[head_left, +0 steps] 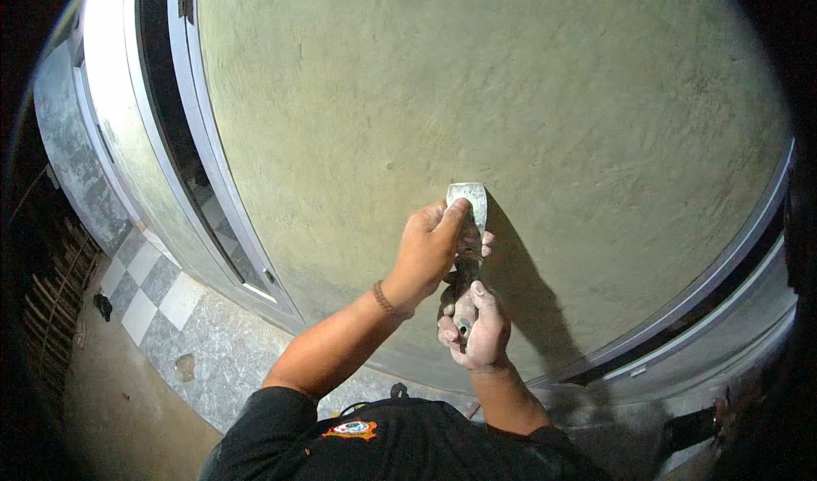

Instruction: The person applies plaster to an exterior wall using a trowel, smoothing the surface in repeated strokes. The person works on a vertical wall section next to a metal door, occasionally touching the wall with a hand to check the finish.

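Note:
In front of a greenish plastered wall (511,98) I hold a putty knife (477,219) with both hands. Its broad blade points up and is smeared with whitish material. My left hand (428,250) is closed on the blade, its thumb pressed flat on the face and fingertips showing past the far edge. Below it, my right hand (483,326), coated in pale dust, wraps round the handle; the handle's round end shows between the fingers. Whether the blade touches the wall I cannot tell.
A pale-framed opening (197,98) runs up the wall on the left, and another frame (681,332) curves along the lower right. Grey and white floor tiles (156,277) lie at lower left, beside a stack of sticks (55,298). A small dark object (103,306) rests near the tiles.

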`<state>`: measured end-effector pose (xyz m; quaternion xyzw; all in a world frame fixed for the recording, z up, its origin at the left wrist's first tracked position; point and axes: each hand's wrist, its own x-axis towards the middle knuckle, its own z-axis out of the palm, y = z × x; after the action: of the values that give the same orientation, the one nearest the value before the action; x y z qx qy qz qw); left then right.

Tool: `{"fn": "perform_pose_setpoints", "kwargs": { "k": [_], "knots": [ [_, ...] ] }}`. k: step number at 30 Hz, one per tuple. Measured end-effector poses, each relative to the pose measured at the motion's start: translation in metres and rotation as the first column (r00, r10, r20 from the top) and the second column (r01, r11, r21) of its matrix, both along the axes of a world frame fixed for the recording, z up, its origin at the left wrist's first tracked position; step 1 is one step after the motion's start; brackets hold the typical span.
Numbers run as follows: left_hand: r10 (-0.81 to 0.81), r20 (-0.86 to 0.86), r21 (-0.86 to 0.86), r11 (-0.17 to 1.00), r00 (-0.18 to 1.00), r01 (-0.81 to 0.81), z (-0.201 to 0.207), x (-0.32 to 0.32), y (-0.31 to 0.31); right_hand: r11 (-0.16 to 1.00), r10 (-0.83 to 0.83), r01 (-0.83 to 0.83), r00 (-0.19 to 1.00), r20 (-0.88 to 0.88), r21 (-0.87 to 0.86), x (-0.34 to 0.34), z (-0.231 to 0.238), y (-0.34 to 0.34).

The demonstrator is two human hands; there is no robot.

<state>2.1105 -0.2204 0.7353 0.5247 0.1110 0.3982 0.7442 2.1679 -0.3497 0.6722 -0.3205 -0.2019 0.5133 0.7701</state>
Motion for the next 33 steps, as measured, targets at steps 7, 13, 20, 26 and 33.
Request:
{"fn": "perform_pose_setpoints", "kwargs": {
  "k": [7, 13, 20, 26, 33],
  "knots": [
    [0.026, 0.027, 0.088, 0.996, 0.999, -0.029, 0.013, 0.005, 0.000, 0.998, -0.039, 0.046, 0.990, 0.138, -0.048, 0.007, 0.015, 0.006],
    [0.029, 0.034, 0.084, 0.996, 0.999, -0.032, 0.020, 0.005, 0.001, 0.999, 0.021, -0.018, 0.997, 0.075, -0.048, 0.010, 0.021, 0.006],
    [0.033, 0.040, 0.078, 0.996, 0.999, -0.036, 0.027, 0.004, 0.000, 0.996, -0.055, 0.056, 0.998, 0.020, -0.068, 0.010, 0.016, 0.010],
    [-0.041, -0.139, 0.203, 0.977, 0.989, 0.069, 0.027, 0.002, 0.017, 0.974, -0.188, 0.202, 0.974, 0.129, -0.104, 0.014, 0.014, 0.010],
    [0.650, 0.416, 0.874, -0.094, 0.636, -0.477, 0.029, -0.035, 0.038, 0.826, -0.555, 0.562, 0.804, 0.216, 0.032, 0.035, -0.012, -0.015]
  ]
}}
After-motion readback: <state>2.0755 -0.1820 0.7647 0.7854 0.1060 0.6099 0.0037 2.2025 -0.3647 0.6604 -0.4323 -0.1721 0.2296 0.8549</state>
